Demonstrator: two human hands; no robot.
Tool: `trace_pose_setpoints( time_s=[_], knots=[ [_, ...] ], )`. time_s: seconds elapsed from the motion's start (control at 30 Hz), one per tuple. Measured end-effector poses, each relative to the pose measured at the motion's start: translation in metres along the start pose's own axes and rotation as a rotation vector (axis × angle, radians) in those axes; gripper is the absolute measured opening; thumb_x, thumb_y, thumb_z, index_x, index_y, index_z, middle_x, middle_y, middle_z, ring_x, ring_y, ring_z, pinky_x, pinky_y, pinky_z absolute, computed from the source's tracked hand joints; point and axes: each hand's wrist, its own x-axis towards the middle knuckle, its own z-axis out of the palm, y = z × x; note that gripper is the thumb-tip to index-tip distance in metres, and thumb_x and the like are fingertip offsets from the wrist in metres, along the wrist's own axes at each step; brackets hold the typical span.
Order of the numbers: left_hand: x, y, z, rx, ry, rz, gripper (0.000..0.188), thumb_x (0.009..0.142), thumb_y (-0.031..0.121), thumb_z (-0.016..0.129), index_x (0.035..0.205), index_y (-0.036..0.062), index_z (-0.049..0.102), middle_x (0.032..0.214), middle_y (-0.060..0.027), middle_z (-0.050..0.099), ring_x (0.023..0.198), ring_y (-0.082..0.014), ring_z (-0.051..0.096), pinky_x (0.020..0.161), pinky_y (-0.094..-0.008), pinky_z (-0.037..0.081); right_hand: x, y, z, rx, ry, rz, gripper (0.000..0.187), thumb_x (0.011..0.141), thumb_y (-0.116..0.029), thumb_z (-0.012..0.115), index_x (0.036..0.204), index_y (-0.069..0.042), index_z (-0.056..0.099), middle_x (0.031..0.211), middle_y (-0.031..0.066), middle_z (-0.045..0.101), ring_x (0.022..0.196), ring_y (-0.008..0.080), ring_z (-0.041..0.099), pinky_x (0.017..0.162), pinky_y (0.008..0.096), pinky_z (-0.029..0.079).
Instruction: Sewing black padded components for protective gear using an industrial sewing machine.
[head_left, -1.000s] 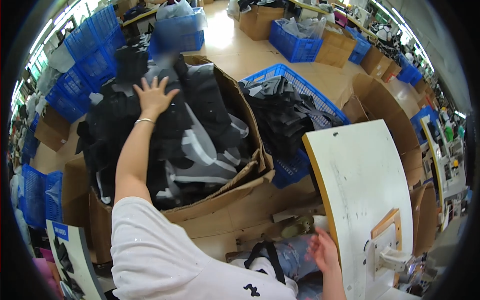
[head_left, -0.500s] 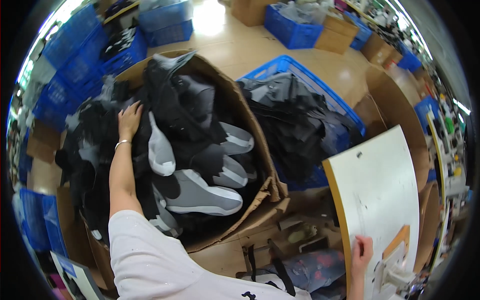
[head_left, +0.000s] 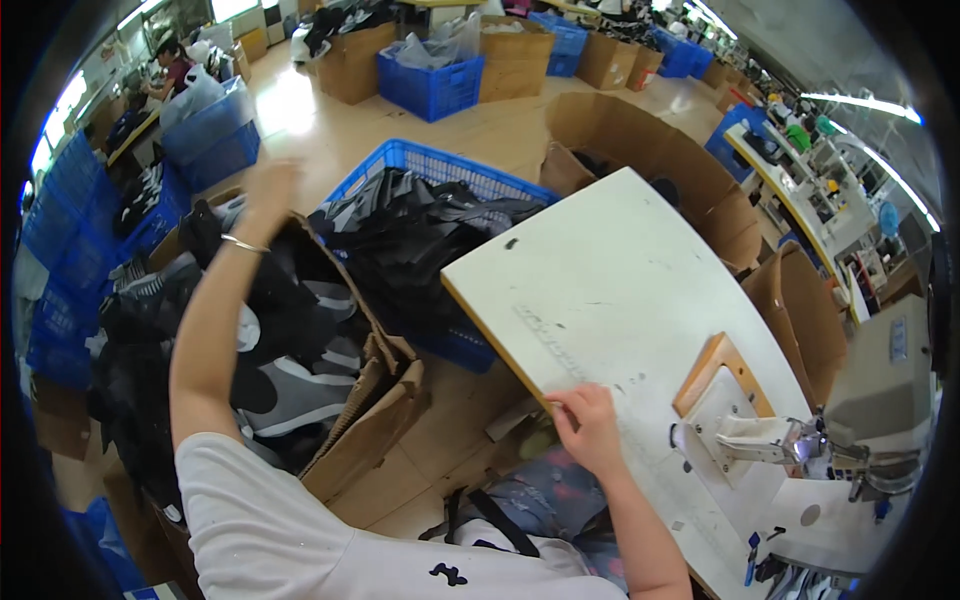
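Observation:
My left hand (head_left: 272, 195) is raised over the far side of a cardboard box (head_left: 395, 375). Motion smears its fingers, and whether they hold anything does not show. Black and grey sock-like shoe uppers (head_left: 300, 393) with pale edges fill the box below my left arm. At the left edge of a white worktable (head_left: 590, 270), my right hand (head_left: 588, 425) has its fingers curled over the rim, the thumb and forefinger close together there. A sewing machine (head_left: 770, 440) stands on the table to the right of that hand.
Beyond the box, a blue plastic crate (head_left: 470, 178) holds dark fabric pieces (head_left: 410, 235). Big cardboard boxes (head_left: 690, 165) stand behind the table. Stacked blue crates (head_left: 70, 240) line the left side. A person (head_left: 172, 70) sits far off at the upper left.
My view has swung right, bringing the worktable and sewing machine further in. My left hand has lifted off the pile of uppers toward the box's far side. My right hand stays at the table edge.

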Motion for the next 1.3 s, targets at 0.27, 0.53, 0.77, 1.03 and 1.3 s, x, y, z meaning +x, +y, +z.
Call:
trace_pose_setpoints(
  time_s=[0.27,0.53,0.77,1.03,1.3],
  knots=[
    [0.074,0.307,0.035,-0.606,-0.497,0.58,0.061,0.08,0.037,0.063,0.13,0.0054,0.047,0.126,-0.0207,0.054,0.116,-0.0351,0.051,0.095,-0.0434,0.043,-0.112,-0.012,-0.053,0.091,0.072,0.048,0.025,0.074,-0.002,0.063,0.096,-0.012,0.067,0.065,0.0046,0.053,0.065,0.0247,0.052,0.063,0.0362,0.041],
    [0.091,0.388,0.127,-0.275,-0.522,0.589,0.037,0.089,0.034,0.048,0.098,0.0046,0.069,0.103,-0.0222,0.065,0.098,-0.0367,0.063,0.08,-0.0441,0.051,-0.346,-0.071,-0.082,-0.004,0.95,1.136,0.014,0.087,-0.003,0.055,0.093,0.0,0.067,0.068,0.0054,0.064,0.061,0.0101,0.06,0.055,0.0249,0.048],
    [0.046,0.461,-0.029,-0.412,-0.203,1.036,0.028,0.09,0.017,0.048,0.106,0.0021,0.066,0.102,-0.0171,0.067,0.094,-0.0324,0.065,0.078,-0.0391,0.052,-0.437,-0.105,-0.058,0.138,1.448,1.415,0.016,0.092,-0.008,0.053,0.099,-0.005,0.066,0.066,0.0001,0.058,0.06,0.0061,0.051,0.054,0.0212,0.038],
    [0.018,0.426,-0.094,-0.676,0.145,1.011,0.028,0.09,0.011,0.048,0.111,0.0023,0.064,0.106,-0.0167,0.066,0.097,-0.03,0.064,0.08,-0.0366,0.052,-0.585,-0.132,-0.081,-0.558,1.327,1.826,0.017,0.088,-0.01,0.054,0.099,-0.006,0.067,0.067,0.0073,0.064,0.063,0.0143,0.062,0.06,0.0288,0.047],
    [-0.092,0.359,-0.139,-0.726,0.343,1.124,0.035,0.087,-0.001,0.048,0.121,0.0019,0.057,0.112,-0.0134,0.063,0.096,-0.0273,0.064,0.079,-0.0347,0.051,-0.715,-0.093,-0.099,-0.804,0.67,2.169,0.053,0.077,-0.016,0.067,0.127,-0.01,0.048,0.12,0.0185,0.055,0.114,0.037,0.051,0.096,0.0453,0.043]
  ],
)
